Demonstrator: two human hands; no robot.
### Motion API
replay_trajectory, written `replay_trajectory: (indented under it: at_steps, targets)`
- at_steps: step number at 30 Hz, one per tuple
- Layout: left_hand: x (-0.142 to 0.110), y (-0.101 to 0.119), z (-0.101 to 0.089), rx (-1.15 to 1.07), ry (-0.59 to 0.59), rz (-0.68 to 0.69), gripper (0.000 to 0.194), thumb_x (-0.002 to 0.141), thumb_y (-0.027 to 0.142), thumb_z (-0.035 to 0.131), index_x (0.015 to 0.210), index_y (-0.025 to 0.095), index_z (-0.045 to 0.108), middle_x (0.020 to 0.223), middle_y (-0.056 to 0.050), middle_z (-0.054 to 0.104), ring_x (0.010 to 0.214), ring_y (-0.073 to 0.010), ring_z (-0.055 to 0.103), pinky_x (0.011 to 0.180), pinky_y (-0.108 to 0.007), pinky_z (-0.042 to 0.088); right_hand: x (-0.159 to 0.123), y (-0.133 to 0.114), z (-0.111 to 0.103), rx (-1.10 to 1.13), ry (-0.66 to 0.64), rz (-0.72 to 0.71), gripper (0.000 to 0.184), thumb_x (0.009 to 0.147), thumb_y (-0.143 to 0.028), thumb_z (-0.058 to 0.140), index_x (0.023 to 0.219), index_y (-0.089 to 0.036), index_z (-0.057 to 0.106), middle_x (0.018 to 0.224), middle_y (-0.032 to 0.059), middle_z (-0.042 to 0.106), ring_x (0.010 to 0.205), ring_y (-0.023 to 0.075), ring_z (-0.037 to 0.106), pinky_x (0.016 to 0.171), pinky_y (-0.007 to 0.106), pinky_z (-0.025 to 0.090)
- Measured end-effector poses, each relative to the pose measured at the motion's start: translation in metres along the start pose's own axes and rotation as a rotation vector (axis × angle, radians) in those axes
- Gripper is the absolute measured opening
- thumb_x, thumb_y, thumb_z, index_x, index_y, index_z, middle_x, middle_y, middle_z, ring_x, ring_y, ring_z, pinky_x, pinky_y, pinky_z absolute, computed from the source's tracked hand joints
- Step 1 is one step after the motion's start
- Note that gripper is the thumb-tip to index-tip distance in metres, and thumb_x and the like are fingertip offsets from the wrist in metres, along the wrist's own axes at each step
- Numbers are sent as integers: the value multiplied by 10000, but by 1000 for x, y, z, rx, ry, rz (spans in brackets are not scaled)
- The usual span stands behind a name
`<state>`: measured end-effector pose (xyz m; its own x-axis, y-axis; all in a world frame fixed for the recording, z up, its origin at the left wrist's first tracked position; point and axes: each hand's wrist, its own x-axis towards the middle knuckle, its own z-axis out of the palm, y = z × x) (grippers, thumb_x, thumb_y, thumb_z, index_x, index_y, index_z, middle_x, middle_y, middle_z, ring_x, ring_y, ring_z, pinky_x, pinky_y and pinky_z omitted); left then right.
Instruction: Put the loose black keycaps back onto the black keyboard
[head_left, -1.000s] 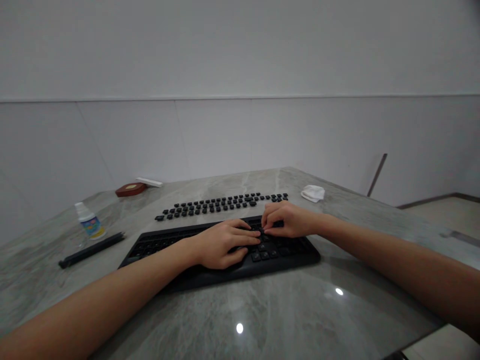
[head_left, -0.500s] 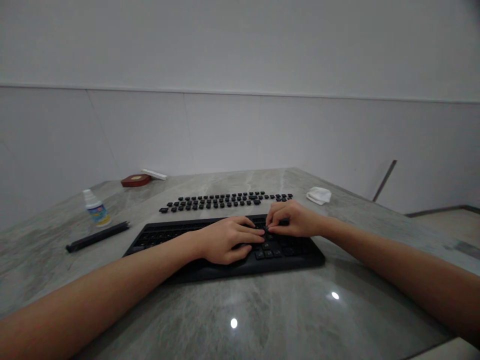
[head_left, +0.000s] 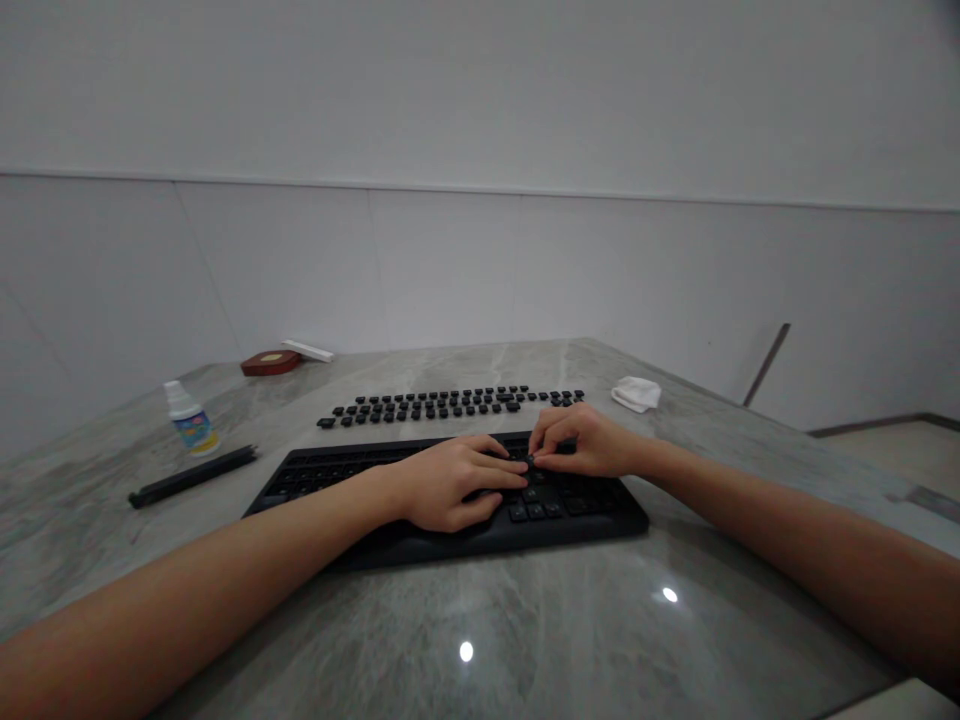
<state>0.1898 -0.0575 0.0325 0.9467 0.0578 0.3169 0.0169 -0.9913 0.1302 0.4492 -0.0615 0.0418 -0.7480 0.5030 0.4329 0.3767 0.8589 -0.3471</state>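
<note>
A black keyboard (head_left: 480, 540) lies across the table in front of me. Over its middle rests my left hand (head_left: 454, 485), fingers stretched apart, with the longest fingertips on the keys just left of the arrow-key side. My right hand (head_left: 574, 440) is pinched against the upper right part of the keyboard, thumb and index finger together on a small black keycap (head_left: 531, 461). The fingertips of both hands almost meet there. Behind the keyboard, loose black keycaps (head_left: 416, 411) are laid out in rows. Much of the keyboard's centre is hidden under my left hand and forearm.
To the left stand a white spray bottle (head_left: 192, 420) with a blue label and, lying before it, a dark brush-like stick (head_left: 193, 476). A reddish-brown box (head_left: 271, 363) and a white flat object (head_left: 308, 351) sit at the back. A crumpled white cloth (head_left: 636, 394) lies right.
Both hands stay almost in place; the right fingertips have shifted very slightly at the same key. The whole view has moved a little.
</note>
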Motion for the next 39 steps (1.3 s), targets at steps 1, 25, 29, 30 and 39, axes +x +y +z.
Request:
replay_trajectory:
  at_steps: [1, 25, 29, 30, 39]
  targets:
    - [0, 0, 0, -1, 0, -2, 429, 890, 152, 471, 1308, 124, 562, 1335, -126, 580, 1210, -271, 505, 1034, -438, 438, 0, 0, 0, -5, -4, -2, 199, 850, -247, 625, 682, -161, 689, 829, 59, 720, 758, 135, 657, 734, 255, 516]
    - [5, 5, -7, 88, -128, -52, 498, 917, 213, 425, 1413, 169, 438, 1477, -56, 434, 1179, -294, 453, 1051, -458, 352, 2, -15, -8, -121, -196, -83, 211, 873, -174, 536, 722, -124, 674, 958, 103, 607, 855, 179, 565, 804, 322, 459]
    - [5, 4, -8, 66, -121, -63, 494, 937, 226, 419, 1430, 206, 420, 1467, -52, 446, 1178, -293, 471, 1046, -481, 330, 1, -12, -5, -92, -199, -87, 204, 876, -185, 525, 747, -128, 672, 934, 107, 623, 858, 186, 576, 810, 327, 462]
    - [5, 4, -8, 51, -114, -58, 491, 945, 225, 415, 1435, 210, 413, 1465, -53, 448, 1197, -287, 470, 1058, -478, 322, 1, -11, -3, -87, -187, -97, 209, 876, -196, 525, 741, -130, 670, 924, 108, 628, 852, 189, 579, 801, 329, 464]
    - [2, 2, -6, 56, -239, -185, 526, 1008, 337, 338, 1481, 108, 317, 1555, -111, 256, 1460, -273, 171, 1189, -451, 185, -3, 18, 11, -171, 138, 35, 330, 931, -277, 477, 681, -142, 645, 787, 82, 631, 717, 161, 575, 689, 290, 462]
